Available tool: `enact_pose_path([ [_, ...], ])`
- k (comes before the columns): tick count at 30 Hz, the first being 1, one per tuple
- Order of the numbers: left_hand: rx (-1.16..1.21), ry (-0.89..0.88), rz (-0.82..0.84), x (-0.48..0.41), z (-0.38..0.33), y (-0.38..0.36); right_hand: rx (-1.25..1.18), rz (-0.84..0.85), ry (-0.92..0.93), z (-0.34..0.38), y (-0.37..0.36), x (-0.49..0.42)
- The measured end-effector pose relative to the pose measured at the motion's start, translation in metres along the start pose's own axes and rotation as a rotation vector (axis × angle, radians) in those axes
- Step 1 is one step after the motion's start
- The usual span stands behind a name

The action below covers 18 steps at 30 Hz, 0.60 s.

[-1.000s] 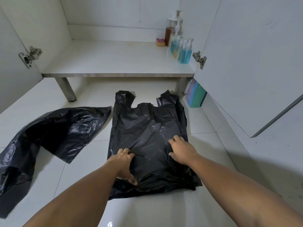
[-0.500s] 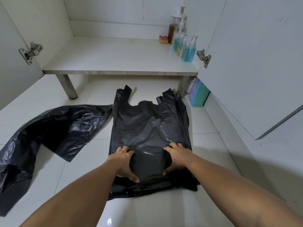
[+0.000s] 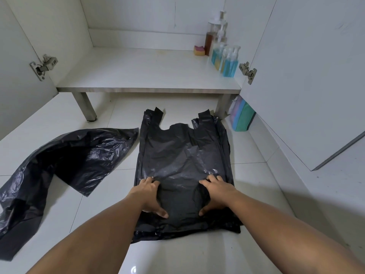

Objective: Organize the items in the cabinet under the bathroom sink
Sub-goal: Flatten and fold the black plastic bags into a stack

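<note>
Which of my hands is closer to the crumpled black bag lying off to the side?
Left. Your left hand holds the flat bag just right of the crumpled bag; your right hand holds it farther right.

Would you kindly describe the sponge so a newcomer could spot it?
On the cabinet shelf, go to the back right corner where bottles stand. The sponge lies just left of the brown bottle: small, low, pink over yellow, unlike the tall bottles.
</note>
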State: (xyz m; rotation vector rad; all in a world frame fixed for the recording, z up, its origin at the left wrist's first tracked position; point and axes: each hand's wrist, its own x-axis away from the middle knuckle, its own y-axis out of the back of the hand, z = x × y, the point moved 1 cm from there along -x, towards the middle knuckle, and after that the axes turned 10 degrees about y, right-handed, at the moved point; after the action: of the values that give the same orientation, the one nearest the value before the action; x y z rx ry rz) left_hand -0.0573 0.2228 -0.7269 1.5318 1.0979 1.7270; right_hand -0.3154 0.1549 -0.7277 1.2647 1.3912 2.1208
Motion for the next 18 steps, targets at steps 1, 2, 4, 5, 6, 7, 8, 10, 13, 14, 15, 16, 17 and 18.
enact_pose_path([
  [1, 0.015, 0.003, 0.033, 0.0, 0.001, -0.001, -0.005, 0.014, -0.002, 0.0, 0.0, 0.0],
  [2, 0.026, 0.005, 0.042, -0.001, 0.002, -0.001, -0.005, 0.023, -0.001, 0.0, 0.0, 0.0],
  [4, 0.053, 0.012, 0.01, -0.001, 0.004, 0.001, -0.011, 0.014, -0.001, 0.001, 0.006, 0.0],
  [5, 0.058, 0.016, -0.026, -0.001, 0.006, 0.002, -0.018, -0.016, -0.003, 0.001, 0.009, -0.001],
  [6, 0.054, 0.022, -0.071, 0.0, 0.007, 0.003, -0.021, -0.061, -0.009, 0.0, 0.012, -0.001],
  [7, 0.056, 0.034, -0.119, 0.0, 0.008, 0.003, -0.019, -0.115, -0.025, 0.0, 0.013, -0.001],
  [8, 0.082, 0.061, -0.165, -0.001, 0.009, 0.002, -0.014, -0.179, -0.054, -0.002, 0.014, -0.001],
  [10, 0.22, 0.195, -0.224, -0.004, 0.012, 0.0, -0.047, -0.334, -0.18, -0.008, 0.015, -0.002],
  [13, 0.449, 0.392, -0.172, -0.015, 0.021, -0.003, -0.341, -0.438, -0.455, -0.023, 0.014, -0.002],
  [14, 0.495, 0.399, -0.134, -0.019, 0.023, -0.004, -0.459, -0.417, -0.504, -0.029, 0.012, -0.004],
  [15, 0.523, 0.383, -0.098, -0.023, 0.025, -0.006, -0.55, -0.38, -0.508, -0.033, 0.01, -0.006],
  [16, 0.531, 0.36, -0.067, -0.026, 0.025, -0.007, -0.611, -0.342, -0.476, -0.036, 0.007, -0.008],
  [17, 0.529, 0.337, -0.049, -0.027, 0.024, -0.008, -0.642, -0.316, -0.433, -0.037, 0.005, -0.01],
  [18, 0.527, 0.325, -0.039, -0.028, 0.024, -0.009, -0.652, -0.307, -0.396, -0.037, 0.004, -0.011],
])
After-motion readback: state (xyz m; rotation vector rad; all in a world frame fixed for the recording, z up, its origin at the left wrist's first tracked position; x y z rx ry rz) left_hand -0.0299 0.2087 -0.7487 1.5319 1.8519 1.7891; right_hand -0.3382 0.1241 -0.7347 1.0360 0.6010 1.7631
